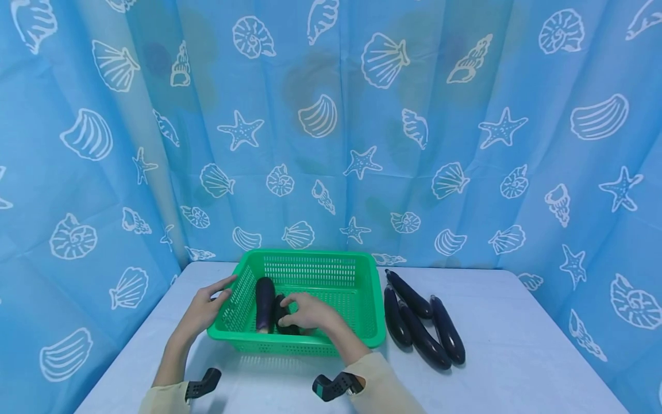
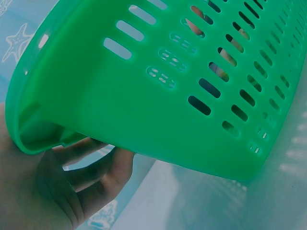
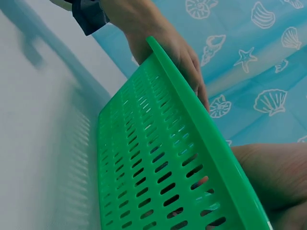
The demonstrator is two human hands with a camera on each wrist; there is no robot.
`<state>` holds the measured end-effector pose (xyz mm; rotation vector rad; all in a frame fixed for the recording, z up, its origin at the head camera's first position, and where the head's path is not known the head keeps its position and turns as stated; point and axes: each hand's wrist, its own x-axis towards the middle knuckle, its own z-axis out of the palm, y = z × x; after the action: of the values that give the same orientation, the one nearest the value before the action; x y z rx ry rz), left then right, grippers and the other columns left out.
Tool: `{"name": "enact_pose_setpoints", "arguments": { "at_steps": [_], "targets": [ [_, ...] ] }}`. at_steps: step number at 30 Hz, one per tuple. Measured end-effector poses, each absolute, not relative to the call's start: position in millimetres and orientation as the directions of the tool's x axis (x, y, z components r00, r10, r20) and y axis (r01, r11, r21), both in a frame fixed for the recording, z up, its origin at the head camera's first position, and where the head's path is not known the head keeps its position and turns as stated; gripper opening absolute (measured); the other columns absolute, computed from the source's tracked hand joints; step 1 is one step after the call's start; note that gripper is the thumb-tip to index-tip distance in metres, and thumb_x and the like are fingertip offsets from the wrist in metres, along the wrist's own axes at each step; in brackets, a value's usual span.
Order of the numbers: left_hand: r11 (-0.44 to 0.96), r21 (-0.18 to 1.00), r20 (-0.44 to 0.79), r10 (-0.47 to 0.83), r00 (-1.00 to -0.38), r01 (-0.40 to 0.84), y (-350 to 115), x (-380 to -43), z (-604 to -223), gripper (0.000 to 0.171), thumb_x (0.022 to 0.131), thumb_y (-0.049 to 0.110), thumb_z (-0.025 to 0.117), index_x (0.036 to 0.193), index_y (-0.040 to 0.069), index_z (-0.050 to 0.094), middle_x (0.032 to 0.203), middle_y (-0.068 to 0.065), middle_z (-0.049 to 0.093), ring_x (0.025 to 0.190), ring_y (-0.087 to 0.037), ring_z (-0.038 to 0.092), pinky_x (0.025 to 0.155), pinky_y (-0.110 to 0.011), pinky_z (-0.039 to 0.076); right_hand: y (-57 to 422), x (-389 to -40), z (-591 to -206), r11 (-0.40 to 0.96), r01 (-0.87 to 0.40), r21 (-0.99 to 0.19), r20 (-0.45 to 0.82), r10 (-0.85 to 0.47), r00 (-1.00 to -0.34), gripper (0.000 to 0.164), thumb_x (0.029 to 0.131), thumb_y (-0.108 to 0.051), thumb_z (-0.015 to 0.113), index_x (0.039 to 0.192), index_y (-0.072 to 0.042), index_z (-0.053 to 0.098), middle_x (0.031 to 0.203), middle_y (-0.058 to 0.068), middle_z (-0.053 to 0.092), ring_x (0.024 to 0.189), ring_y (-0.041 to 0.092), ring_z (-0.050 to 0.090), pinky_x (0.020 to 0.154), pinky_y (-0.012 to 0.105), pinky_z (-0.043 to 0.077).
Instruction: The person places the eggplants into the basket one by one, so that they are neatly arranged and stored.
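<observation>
A green plastic basket with slotted walls stands on the table. My left hand grips its left rim, and in the left wrist view the fingers bend under the rim against the outer wall. Over the front wall reaches my right hand, its thumb and fingers around a dark eggplant on the basket's floor. Another eggplant lies just left of that one. In the right wrist view the front wall hides the right fingertips, while the forearm crosses above the rim.
Right of the basket, several more eggplants lie in a loose cluster on the white tabletop. A blue curtain with shell and starfish prints hangs along the table's back edge and sides. Black camera mounts sit on both wrists.
</observation>
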<state>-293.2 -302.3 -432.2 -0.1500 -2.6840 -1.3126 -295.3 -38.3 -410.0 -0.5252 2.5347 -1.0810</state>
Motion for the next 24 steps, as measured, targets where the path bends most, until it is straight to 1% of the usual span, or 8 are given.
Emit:
{"name": "enact_pose_setpoints", "arguments": {
  "at_steps": [6,10,11,15,18,24],
  "targets": [
    [0.614,0.773,0.184,0.024,-0.983,0.160,-301.3,-293.7,-431.0,0.043,0.106,0.018,0.040,0.148,0.008,0.043,0.153,-0.024,0.039,0.139,-0.044,0.040,0.109,-0.059,0.040,-41.3,-295.2,-410.4,0.623,-0.184,-0.761,-0.158,-0.453,-0.877,0.043,0.090,-0.025,0.071,0.131,-0.015,0.060,0.143,0.011,0.052,0.108,0.027,0.062,0.068,0.037,0.055],
    [0.615,0.773,0.179,0.026,-0.983,0.157,-301.2,-293.2,-430.3,0.043,0.106,0.018,0.040,0.148,0.008,0.043,0.153,-0.024,0.039,0.139,-0.044,0.040,0.109,-0.059,0.040,-43.7,-294.3,-410.4,0.613,-0.200,-0.765,-0.144,-0.465,-0.873,0.044,0.090,-0.024,0.070,0.132,-0.013,0.060,0.144,0.012,0.052,0.107,0.026,0.062,0.068,0.037,0.055],
    [0.614,0.774,0.176,0.026,-0.984,0.155,-301.2,-293.1,-430.2,0.043,0.106,0.018,0.040,0.148,0.008,0.043,0.153,-0.024,0.039,0.139,-0.044,0.040,0.109,-0.059,0.040,-44.5,-294.0,-410.3,0.612,-0.204,-0.764,-0.140,-0.466,-0.873,0.044,0.090,-0.024,0.070,0.132,-0.012,0.060,0.144,0.013,0.051,0.106,0.026,0.062,0.067,0.037,0.054],
    [0.613,0.776,0.168,0.022,-0.986,0.146,-301.3,-293.0,-430.1,0.043,0.106,0.017,0.040,0.148,0.008,0.043,0.153,-0.024,0.039,0.138,-0.044,0.042,0.108,-0.058,0.041,-48.3,-293.1,-411.7,0.617,-0.211,-0.758,-0.131,-0.461,-0.878,0.044,0.090,-0.024,0.071,0.131,-0.012,0.060,0.142,0.013,0.053,0.091,0.022,0.061,0.063,0.036,0.050],
    [0.612,0.778,0.164,0.020,-0.986,0.142,-301.3,-293.2,-430.4,0.044,0.106,0.017,0.040,0.148,0.008,0.043,0.153,-0.024,0.039,0.138,-0.044,0.042,0.108,-0.058,0.042,-51.1,-292.8,-412.6,0.616,-0.196,-0.763,-0.137,-0.450,-0.882,0.044,0.090,-0.023,0.071,0.131,-0.013,0.060,0.139,0.013,0.055,0.081,0.019,0.060,0.062,0.035,0.051],
    [0.616,0.771,0.181,0.029,-0.983,0.160,-302.1,-293.7,-430.8,0.044,0.106,0.018,0.040,0.148,0.007,0.043,0.152,-0.024,0.040,0.138,-0.045,0.042,0.107,-0.059,0.042,-54.0,-292.3,-414.6,0.607,-0.182,-0.774,-0.145,-0.450,-0.881,0.044,0.090,-0.021,0.071,0.131,-0.012,0.059,0.139,0.013,0.054,0.080,0.020,0.061,0.064,0.036,0.051]
  ]
}}
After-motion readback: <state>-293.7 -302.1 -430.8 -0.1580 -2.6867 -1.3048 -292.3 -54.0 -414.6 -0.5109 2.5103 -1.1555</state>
